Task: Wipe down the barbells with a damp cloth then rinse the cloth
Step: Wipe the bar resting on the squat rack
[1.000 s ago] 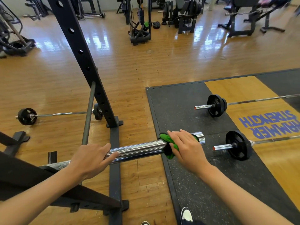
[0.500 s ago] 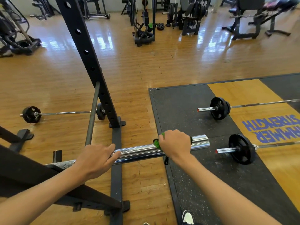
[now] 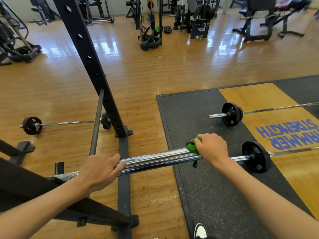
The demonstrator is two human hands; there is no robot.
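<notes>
At the left edge of the black mat [image 3: 207, 195] a chrome bar [image 3: 155, 159] runs at about waist height, rising slightly to the right, its left end passing over a dark rack beam. The person stands behind it with both arms out.

The left hand [image 3: 100, 169] rests on the bar, fingers close together and nearly straight, pointing along the chrome, thumb lying on top. The right hand [image 3: 211, 147] is further right along the bar, knuckles up, fingers curled tight round a green cloth [image 3: 192, 147] and pressing it onto the bar. A bunch of green pokes out on the thumb side, and a small dark tag hangs below. The bar's right end is hidden under that hand.

On the mat beyond lie two loaded bars: the near barbell [image 3: 256, 156], its black plate just past the right wrist, and the far barbell [image 3: 231, 114], well apart from it. A small barbell [image 3: 32, 125] sits on the wood floor [image 3: 138, 80] to the left, behind the rack's holed upright [image 3: 86, 57]. A shoe [image 3: 200, 232] toe shows at the bottom edge, on the mat.
</notes>
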